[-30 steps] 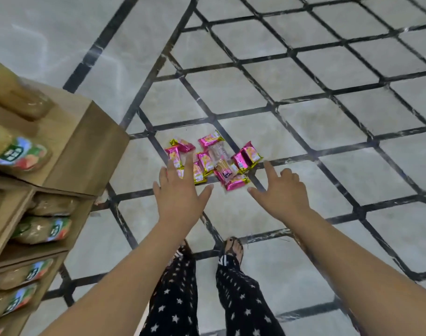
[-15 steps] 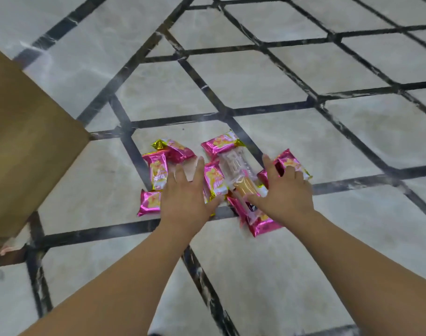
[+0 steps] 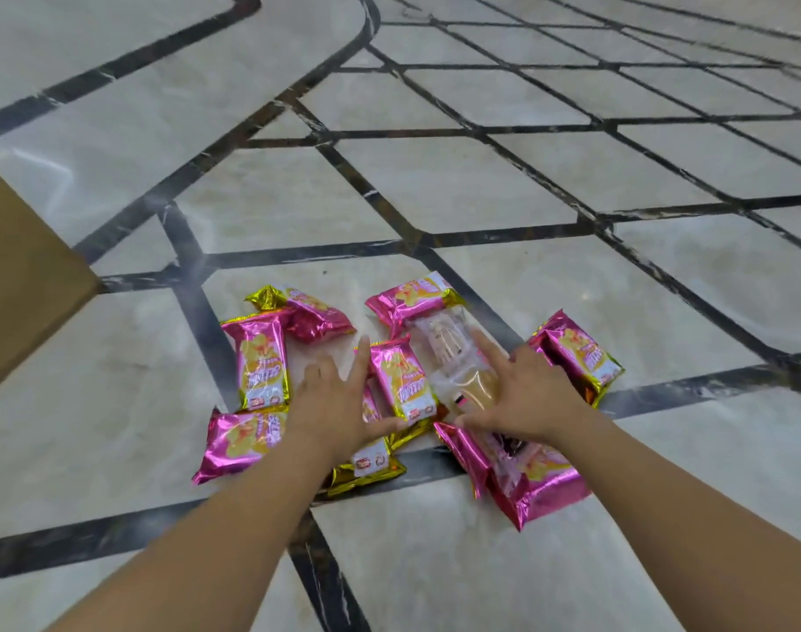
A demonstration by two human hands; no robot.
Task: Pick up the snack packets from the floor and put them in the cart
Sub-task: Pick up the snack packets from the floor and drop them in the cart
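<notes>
While reaching down at lower centre of the frame, spreads left grip (image 3: 332,403) flat over pink snack packets (image 3: 259,367) strewn on the floor (image 3: 480,184), straight-fingered, nothing held. Holds right grip (image 3: 526,394), likewise flat and empty, over the clear packet (image 3: 444,344) mid-pile. At the left edge, brown box (image 3: 20,275) near the packets.

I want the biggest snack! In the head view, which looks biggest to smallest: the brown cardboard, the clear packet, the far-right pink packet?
1. brown cardboard, even though the frame cuts it off.
2. clear packet and far-right pink packet: they look about alike. The right hand covers part of the clear one, so I won't rank them.
</notes>
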